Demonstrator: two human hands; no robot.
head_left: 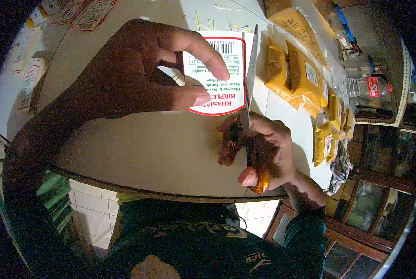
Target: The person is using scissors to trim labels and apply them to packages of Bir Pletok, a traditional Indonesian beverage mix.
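My left hand (pixel 152 66) pinches a white paper label (pixel 236 66) between thumb and fingers, above the table. The label has a red border, green and red print and a barcode, and its print faces me upside down. A pair of scissors (pixel 252 66) with an amber-coloured handle is in my right hand (pixel 276 146), the thumb through one loop. The upper blade runs along the label's right edge, just outside the red border. The lower blade is mostly hidden, so whether it touches the paper is unclear.
Thin paper offcuts (pixel 211 23) lie beyond the label. Yellow-brown filled packets (pixel 295 76) and smaller packets (pixel 322 143) line the right side, near a plastic bottle (pixel 363 87). More labels (pixel 30 82) lie at the left and cut labels (pixel 92 14) at the far left. The table's edge (pixel 152 190) is near my body.
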